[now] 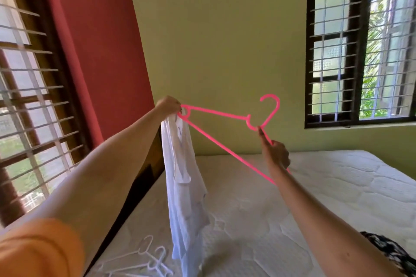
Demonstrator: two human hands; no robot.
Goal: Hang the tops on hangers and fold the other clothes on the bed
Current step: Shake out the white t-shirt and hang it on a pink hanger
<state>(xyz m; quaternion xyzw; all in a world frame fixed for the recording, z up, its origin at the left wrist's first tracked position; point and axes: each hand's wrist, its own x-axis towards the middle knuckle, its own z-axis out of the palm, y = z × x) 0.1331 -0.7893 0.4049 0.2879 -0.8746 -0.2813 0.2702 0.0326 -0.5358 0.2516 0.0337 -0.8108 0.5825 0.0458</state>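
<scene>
- Head view: one thin pink plastic hanger [227,141], triangular with a curved hook, is held up in the air above the bed [326,186], tilted with its hook up and to the right.
- The left hand [168,105] pinches the hanger's left corner together with the top of one white, ribbed, thin fabric top [184,186], which hangs limp down to the mattress.
- The right hand [275,153] grips the hanger's right arm, fingers curled around it, forefinger stretched toward the neck.
- The bed is a white quilted mattress with a stitched pattern.
- Several white plastic hangers [148,258] lie tangled at its near edge; I cannot count them.
- One dark patterned garment [391,252] lies at the lower right.
</scene>
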